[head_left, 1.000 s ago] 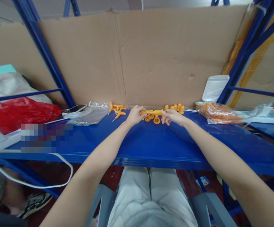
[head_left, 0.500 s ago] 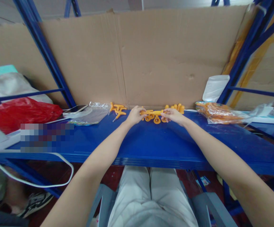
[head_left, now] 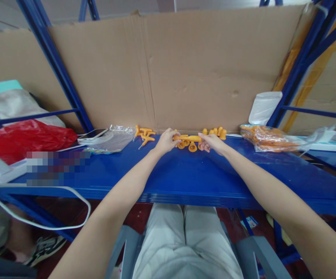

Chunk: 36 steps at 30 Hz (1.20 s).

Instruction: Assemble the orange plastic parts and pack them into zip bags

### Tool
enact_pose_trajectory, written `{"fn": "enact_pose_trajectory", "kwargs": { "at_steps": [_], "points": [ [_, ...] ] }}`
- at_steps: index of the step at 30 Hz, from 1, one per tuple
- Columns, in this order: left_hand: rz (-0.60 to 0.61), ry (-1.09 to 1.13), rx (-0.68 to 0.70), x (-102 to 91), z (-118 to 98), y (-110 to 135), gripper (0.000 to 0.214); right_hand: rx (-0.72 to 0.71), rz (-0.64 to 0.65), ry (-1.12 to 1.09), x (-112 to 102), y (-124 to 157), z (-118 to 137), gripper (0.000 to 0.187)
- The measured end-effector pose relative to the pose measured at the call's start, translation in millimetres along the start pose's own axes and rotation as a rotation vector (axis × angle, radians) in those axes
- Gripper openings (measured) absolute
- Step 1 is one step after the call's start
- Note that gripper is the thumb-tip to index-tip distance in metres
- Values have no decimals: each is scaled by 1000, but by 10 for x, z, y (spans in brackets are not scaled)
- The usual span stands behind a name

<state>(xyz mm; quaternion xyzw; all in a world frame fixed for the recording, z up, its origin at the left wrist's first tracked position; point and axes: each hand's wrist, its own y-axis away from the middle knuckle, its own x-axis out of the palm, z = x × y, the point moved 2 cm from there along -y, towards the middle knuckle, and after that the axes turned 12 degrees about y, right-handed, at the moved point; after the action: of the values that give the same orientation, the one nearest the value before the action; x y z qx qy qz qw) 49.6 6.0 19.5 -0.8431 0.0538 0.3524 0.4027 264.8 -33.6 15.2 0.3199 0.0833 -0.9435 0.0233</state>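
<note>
Orange plastic rod-like piece sits gripped by my left hand and right hand — work apparently midway, with orange T-shaped, metal-spiralled handles loose left of both.

Both bare arms stretch forward from the lower part of the view and slant inward, the left forearm rising from the bottom edge and the right forearm from the lower right corner. The hands come near each other without touching. The left hand has its back upward, the index finger and thumb pinched together and pointing toward the right. The right hand points leftward, its thumb uppermost and extended, the other fingers curled in below it. Both wrists look nearly straight. Between the forearms, the thighs lie side by side, bent as in sitting.
</note>
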Motion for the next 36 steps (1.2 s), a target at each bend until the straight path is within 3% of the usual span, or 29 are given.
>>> {"fn": "enact_pose_trajectory", "kwargs": {
  "at_steps": [22,30,36],
  "points": [
    [18,-12,-18,-21,129,-32,19,-83,9,-3,-1,3,14,34],
    [30,1,-31,-28,145,-38,20,-21,13,-15,-23,29,42,31],
    [17,-29,-54,-42,186,-48,19,63,-98,-56,-125,5,-7,32]
  ]
}}
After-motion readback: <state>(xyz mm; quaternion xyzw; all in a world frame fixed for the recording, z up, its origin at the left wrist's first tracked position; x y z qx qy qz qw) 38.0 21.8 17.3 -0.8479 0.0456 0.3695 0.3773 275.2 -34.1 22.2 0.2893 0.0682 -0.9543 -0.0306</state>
